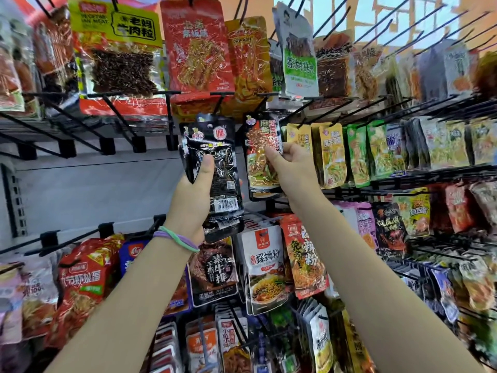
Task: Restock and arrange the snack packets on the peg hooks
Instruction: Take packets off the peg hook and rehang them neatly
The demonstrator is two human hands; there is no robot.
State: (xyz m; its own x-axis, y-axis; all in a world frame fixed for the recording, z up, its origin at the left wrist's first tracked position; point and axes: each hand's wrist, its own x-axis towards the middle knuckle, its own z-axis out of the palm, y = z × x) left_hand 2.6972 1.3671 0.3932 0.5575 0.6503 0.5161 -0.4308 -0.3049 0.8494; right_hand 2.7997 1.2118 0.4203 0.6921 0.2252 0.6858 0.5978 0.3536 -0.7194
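My left hand grips a stack of glossy black foil snack packets, just left of the red-and-yellow noodle packets my right hand pinches on their peg. I should line the black packets' punched holes up with the black metal peg hook above, then slide them on squarely.

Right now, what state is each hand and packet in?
Left hand: grips black packets.
Black packets: a held stack, off any hook.
Right hand: pinches red packet.
Red packet: upright at its hook.
Yellow packets: hanging.
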